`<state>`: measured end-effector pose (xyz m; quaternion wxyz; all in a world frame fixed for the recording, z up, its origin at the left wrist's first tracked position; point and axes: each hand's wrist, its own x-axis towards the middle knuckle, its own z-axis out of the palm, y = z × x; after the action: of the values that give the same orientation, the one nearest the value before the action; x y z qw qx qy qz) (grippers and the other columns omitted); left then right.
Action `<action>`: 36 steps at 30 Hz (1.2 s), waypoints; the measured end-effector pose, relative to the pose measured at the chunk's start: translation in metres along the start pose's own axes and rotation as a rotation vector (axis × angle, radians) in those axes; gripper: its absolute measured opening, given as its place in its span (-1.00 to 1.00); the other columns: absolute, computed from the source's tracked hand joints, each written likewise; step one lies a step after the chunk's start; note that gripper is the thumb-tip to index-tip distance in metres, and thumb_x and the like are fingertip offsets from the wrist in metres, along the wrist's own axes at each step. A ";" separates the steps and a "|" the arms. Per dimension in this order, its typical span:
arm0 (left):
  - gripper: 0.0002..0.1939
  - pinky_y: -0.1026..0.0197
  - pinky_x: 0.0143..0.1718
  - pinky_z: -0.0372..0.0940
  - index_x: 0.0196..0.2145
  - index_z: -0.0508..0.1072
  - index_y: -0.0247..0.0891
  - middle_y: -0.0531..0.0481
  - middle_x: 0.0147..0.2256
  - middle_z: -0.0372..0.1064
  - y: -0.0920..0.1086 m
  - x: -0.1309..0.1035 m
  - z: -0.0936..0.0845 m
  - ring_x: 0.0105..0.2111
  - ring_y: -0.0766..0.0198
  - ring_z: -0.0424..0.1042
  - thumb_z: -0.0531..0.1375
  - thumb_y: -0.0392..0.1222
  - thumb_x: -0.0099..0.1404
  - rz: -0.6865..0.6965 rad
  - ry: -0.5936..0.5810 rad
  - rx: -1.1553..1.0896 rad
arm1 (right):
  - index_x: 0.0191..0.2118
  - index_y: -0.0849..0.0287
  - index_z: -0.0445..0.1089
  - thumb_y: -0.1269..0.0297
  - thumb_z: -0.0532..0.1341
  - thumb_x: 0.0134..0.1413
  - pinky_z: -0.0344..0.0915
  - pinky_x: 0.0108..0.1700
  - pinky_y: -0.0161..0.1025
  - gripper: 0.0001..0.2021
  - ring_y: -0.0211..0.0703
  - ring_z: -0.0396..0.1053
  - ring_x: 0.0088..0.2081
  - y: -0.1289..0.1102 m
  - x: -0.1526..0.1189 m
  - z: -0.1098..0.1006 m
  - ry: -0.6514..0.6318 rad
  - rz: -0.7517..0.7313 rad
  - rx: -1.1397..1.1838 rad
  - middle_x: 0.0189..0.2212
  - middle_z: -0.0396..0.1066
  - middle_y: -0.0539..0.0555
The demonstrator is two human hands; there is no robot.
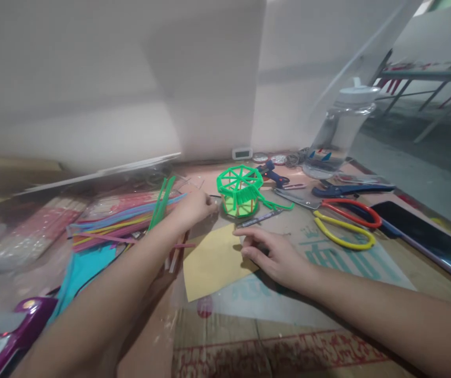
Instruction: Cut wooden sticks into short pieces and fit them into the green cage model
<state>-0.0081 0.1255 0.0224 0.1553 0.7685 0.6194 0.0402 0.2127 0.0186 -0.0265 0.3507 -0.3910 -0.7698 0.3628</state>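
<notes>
A green pipe-cleaner wheel (240, 191) on a frame of sticks stands at the middle of the cardboard work surface. My left hand (196, 206) reaches to just left of it and pinches a thin dark stick (214, 196) whose tip points at the wheel. My right hand (271, 254) lies flat with fingers spread on the edge of a yellow paper sheet (211, 260), in front of the wheel. A grey pen (259, 218) lies between my right hand and the wheel.
Coloured straws and pipe cleaners (119, 220) lie piled at left. Red-and-yellow scissors (342, 220), a phone (430, 237), a blue glue gun (274, 175) and a clear water bottle (339, 132) sit at right. A purple object (12, 336) is near the lower left. A wall stands close behind.
</notes>
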 end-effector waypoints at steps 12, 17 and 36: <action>-0.74 0.21 -0.36 0.18 -0.24 0.49 -0.23 -0.11 -0.33 0.53 -0.006 -0.039 -0.022 -0.35 0.14 0.45 0.03 -0.15 0.31 -0.060 0.197 0.171 | 0.05 0.23 0.41 0.23 0.11 0.29 0.33 -0.30 -0.29 -0.69 -0.22 0.44 -0.38 0.001 -0.002 -0.004 -0.062 -0.006 -0.029 -0.38 0.47 0.06; -0.75 0.21 -0.40 0.17 -0.31 0.47 -0.22 -0.06 -0.36 0.51 -0.057 -0.096 -0.047 -0.36 0.13 0.45 0.00 -0.29 0.20 -0.176 0.229 0.185 | -0.03 0.21 0.45 0.22 0.09 0.27 0.23 -0.45 -0.32 -0.71 -0.25 0.29 -0.52 0.001 -0.003 -0.002 0.070 -0.015 -0.170 -0.54 0.35 -0.03; -0.63 -0.05 -0.04 0.42 0.08 0.40 -0.26 -0.15 0.05 0.38 -0.131 -0.128 -0.014 -0.03 0.09 0.44 0.21 -0.07 0.38 -0.387 -0.100 0.273 | 0.01 0.21 0.42 0.15 0.06 0.28 0.36 -0.42 -0.25 -0.66 -0.13 0.42 -0.46 0.004 -0.002 -0.002 0.121 -0.135 -0.395 -0.47 0.48 0.06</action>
<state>-0.1644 0.0294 0.0148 0.0854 0.6502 0.7465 -0.1125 0.2162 0.0196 -0.0297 0.3364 -0.4204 -0.8280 0.1566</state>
